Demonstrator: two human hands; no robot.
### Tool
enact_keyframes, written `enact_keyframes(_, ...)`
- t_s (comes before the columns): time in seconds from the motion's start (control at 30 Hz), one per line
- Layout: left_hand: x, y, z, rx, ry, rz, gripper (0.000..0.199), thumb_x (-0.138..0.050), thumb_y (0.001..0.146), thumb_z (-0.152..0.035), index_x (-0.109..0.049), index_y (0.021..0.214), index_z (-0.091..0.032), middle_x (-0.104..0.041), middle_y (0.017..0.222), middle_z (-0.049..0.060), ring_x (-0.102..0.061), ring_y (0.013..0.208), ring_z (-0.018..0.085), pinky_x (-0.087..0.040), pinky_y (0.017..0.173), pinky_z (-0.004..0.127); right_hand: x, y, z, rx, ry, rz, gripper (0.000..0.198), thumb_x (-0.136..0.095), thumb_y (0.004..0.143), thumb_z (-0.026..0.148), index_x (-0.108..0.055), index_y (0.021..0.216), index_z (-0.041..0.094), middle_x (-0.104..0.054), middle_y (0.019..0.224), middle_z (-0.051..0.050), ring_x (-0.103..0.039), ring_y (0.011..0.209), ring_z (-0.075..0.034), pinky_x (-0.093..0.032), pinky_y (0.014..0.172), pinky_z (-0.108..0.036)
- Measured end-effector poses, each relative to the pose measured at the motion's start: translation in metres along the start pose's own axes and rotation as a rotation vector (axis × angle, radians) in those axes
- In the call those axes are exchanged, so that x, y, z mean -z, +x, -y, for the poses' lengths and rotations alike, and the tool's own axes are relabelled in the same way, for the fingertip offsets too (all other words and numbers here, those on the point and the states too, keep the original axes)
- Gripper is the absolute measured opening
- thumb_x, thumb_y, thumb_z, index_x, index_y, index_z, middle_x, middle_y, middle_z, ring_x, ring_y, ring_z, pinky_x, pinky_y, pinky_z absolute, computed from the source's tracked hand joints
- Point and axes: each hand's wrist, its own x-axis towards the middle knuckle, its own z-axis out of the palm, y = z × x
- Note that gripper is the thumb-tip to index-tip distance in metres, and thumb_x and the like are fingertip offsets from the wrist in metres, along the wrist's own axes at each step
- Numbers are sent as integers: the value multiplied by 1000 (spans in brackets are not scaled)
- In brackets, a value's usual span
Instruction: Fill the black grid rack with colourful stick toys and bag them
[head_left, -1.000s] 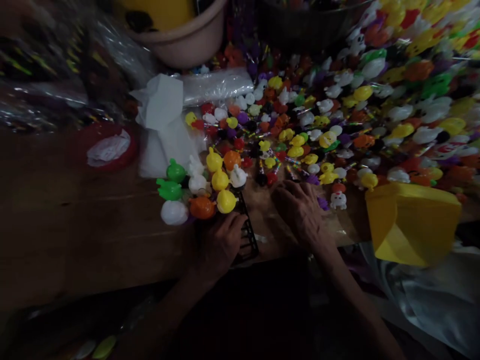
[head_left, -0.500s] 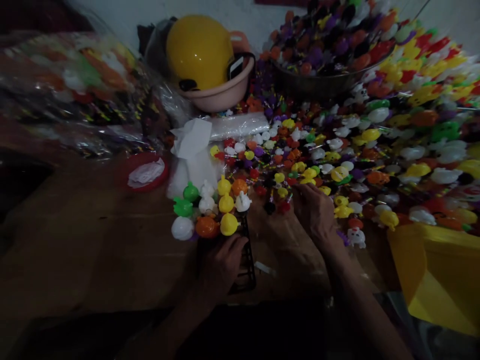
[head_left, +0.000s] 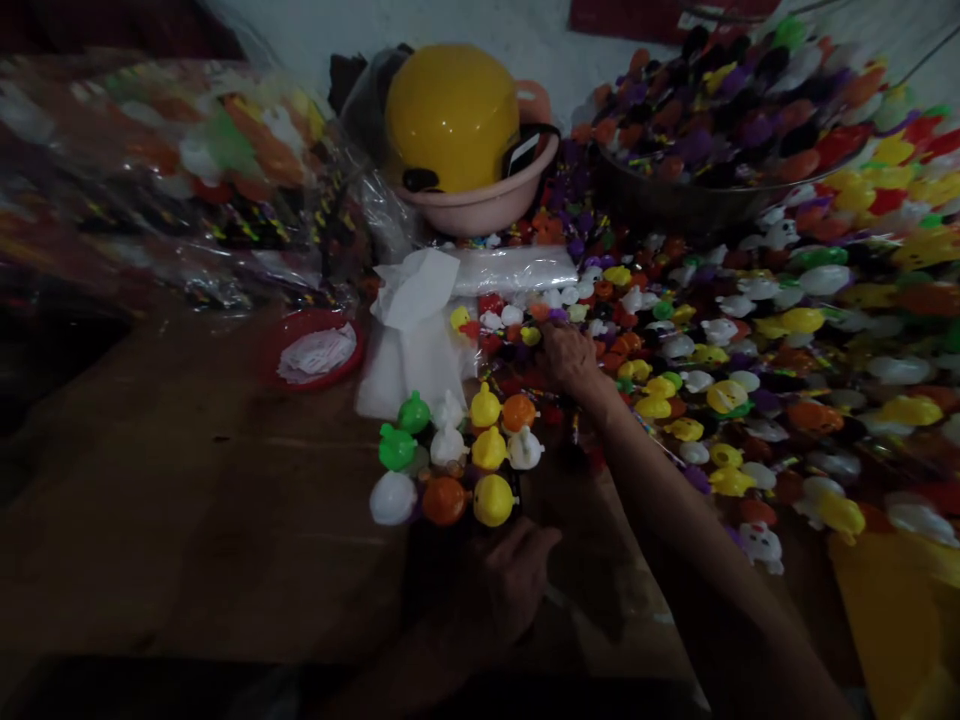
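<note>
In the head view, the landmark is the cluster of toy heads, green, white, yellow and orange, grouped on the counter; what supports them is too dark to make out. The left hand is just on the near side of that cluster, below its front yellow head, fingers curled and thumb extended rightward; whether it grips anything cannot be told. The right hand is beyond the cluster to its far right, back upward, fingers bent down among the loose toys. A purple piece is just beside its fingertips, but the gap between the fingers is hidden, so its hold cannot be told either.

The key relation: the loose toys spread from the cluster's far side out to its right, with the right hand at their left edge and clearly nearer than the left. Their striped sticks point in mixed directions, without one common long axis; the sticks of the clustered heads are hidden.

Beyond the cluster lie white sheets and a clear plastic roll; left of it is a red dish.
</note>
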Motion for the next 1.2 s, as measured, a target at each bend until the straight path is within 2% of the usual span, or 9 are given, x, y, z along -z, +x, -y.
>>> enact_keyframes(0.17,4,1,-2,-20,20,50,32,-45,89,-3,-61,108,-22,-69,84,-1,-69,69,14,-57,60,23,0,-1,-12,-35,18,-20,43,-58,85,21,-63,127,16,-63,129,-24,-46,132,-47,-28,110,-72)
enact_keyframes(0.27,3,0,-2,-36,39,117,24,-47,90,-9,-61,106,-21,-68,84,1,-67,67,14,-55,56,23,12,16,0,-7,-35,-61,45,-58,85,18,-61,129,13,-60,134,-25,-43,133,-48,-25,110,-73)
enact_keyframes(0.47,-5,-8,3,-52,74,149,25,-45,92,-14,-62,109,-19,-67,85,4,-67,68,15,-56,57,24,13,68,60,301,-7,225,42,-56,92,23,-61,132,12,-62,136,-20,-52,127,-35,-38,109,-48)
enact_keyframes(0.53,-3,-11,5,-107,67,159,28,-42,94,-13,-61,114,-17,-68,87,5,-68,71,16,-57,60,24,4,71,73,293,-45,277,45,-57,94,28,-58,136,10,-59,141,-20,-49,131,-34,-35,112,-49)
enact_keyframes(0.63,2,-11,7,-130,58,136,31,-40,96,-12,-60,120,-17,-71,92,6,-70,79,16,-59,66,24,-5,62,77,248,-129,295,36,-44,100,22,-58,132,10,-62,138,-18,-51,129,-31,-32,113,-51)
enact_keyframes(0.77,6,-9,8,-129,37,112,28,-41,98,-13,-61,118,-19,-72,93,4,-71,80,17,-58,69,26,12,43,61,217,-168,209,36,-39,101,20,-58,130,12,-65,131,-17,-52,126,-32,-30,111,-51)
enact_keyframes(1.0,2,-8,5,-147,73,29,23,-44,99,-10,-64,105,-20,-70,83,0,-69,71,14,-51,62,24,65,6,16,-15,-172,150,53,-47,101,35,-43,149,12,-60,140,-20,-53,127,-35,-32,108,-48)
enact_keyframes(1.07,4,-6,4,-140,84,50,22,-46,98,-10,-65,102,-21,-69,80,-1,-69,71,14,-50,60,24,74,-6,-3,-41,-162,105,45,-40,104,33,-51,143,14,-62,138,-18,-54,126,-31,-33,107,-44)
enact_keyframes(1.2,10,-5,4,-152,78,92,26,-48,95,-9,-64,112,-19,-70,84,-1,-70,75,15,-51,62,24,90,-29,-56,-196,-239,13,41,-31,104,24,-70,115,19,-71,116,-14,-60,110,-28,-37,99,-42)
